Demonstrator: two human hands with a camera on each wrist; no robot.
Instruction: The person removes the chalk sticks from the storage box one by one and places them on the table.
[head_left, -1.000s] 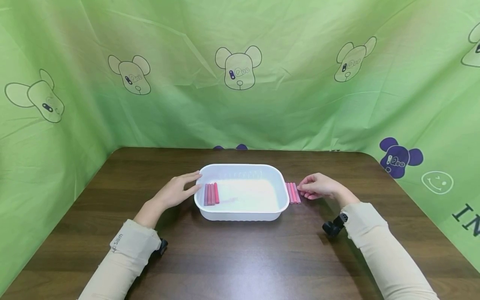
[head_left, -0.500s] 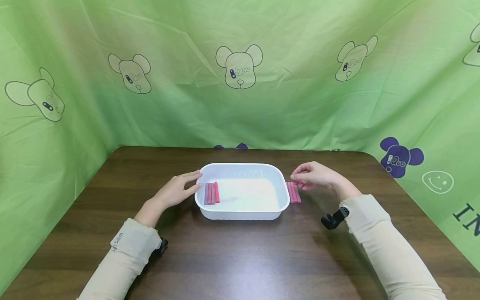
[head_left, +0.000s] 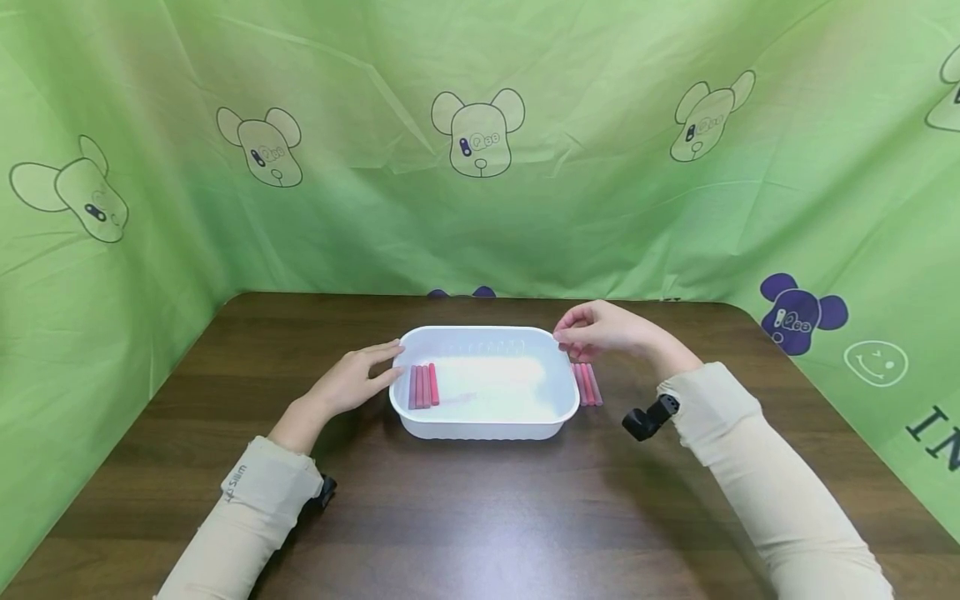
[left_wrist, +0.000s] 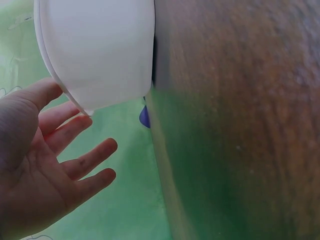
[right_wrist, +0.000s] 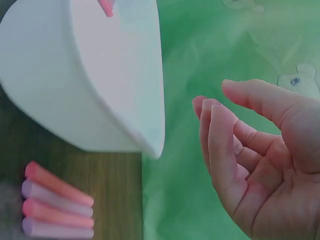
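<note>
A white plastic basin stands on the table. My left hand rests its thumb and fingertips against the basin's left rim; in the left wrist view the other fingers are loosely spread. Beyond the basin's far right corner, my right hand hovers with bent fingers. The right wrist view shows a gap between its thumb and fingers, with nothing held. Several chalk-like pink and mauve sticks lie side by side inside the basin's left end. A similar row of sticks lies on the table by the right wall, partly hidden from the head camera.
The dark wooden table extends around the basin. A green printed cloth hangs behind it and along both sides. Dark wrist cameras, one of them the right camera, sit below the sleeves.
My right hand has lifted from beside the sticks on the right and moved left and away, to the basin's far right corner. My left hand stays at the rim. Both stick rows look unchanged.
</note>
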